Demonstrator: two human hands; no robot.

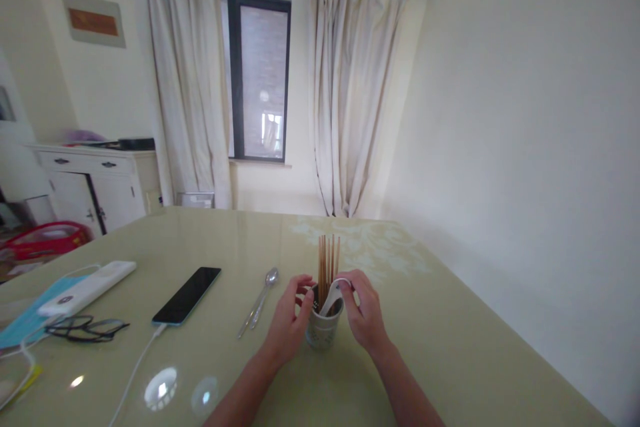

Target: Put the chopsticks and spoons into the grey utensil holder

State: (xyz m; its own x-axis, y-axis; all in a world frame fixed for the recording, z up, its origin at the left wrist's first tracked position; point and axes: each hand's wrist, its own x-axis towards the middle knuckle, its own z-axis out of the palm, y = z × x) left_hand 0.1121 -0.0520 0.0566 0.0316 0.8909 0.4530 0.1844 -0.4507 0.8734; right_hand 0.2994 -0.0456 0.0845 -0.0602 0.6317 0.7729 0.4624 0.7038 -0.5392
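Observation:
A white soup spoon (331, 298) slants into a pale patterned cup (323, 333), and my right hand (367, 310) has its upper end between thumb and fingers. Wooden chopsticks (328, 260) stand upright in the same cup, with a dark speckled piece (315, 298) near its left rim. My left hand (290, 317) is beside the cup's left side, its fingers curved and apart from the thumb. Its fingertips are close to the rim; whether they touch it is hard to tell. Two metal spoons (261, 300) lie on the table left of this hand.
A phone (187, 297) with a white cable lies on the glossy table (400, 360). Farther left are glasses (86, 329), a white power strip (87, 288) and a blue face mask (37, 310). A wall (530, 180) runs along the table's right side.

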